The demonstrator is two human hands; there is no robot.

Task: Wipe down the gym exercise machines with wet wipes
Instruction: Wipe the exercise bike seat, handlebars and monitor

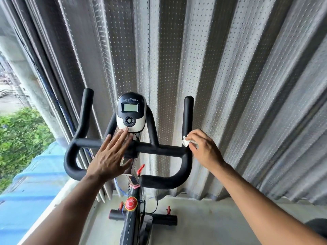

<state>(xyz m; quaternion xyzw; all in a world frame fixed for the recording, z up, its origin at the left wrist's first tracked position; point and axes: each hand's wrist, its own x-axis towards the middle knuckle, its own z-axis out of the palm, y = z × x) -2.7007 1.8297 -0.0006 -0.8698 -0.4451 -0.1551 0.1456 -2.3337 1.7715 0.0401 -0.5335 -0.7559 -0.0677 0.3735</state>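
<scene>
Right hand [203,149] pinches a crumpled white wipe [188,141] in curled fingers, pressed to the right upright grip of the bike's black handlebar [159,150]. Left hand [110,156] is flat, fingers straight and spread, fingertips touching the lower edge of the white-and-black console [131,112]. Red knob [131,203] sits lower on the frame. Perforated curtain [230,68] hangs behind.

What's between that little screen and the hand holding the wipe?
In the head view, a black handlebar strut and perforated wall lie between the screen and right hand.
</scene>
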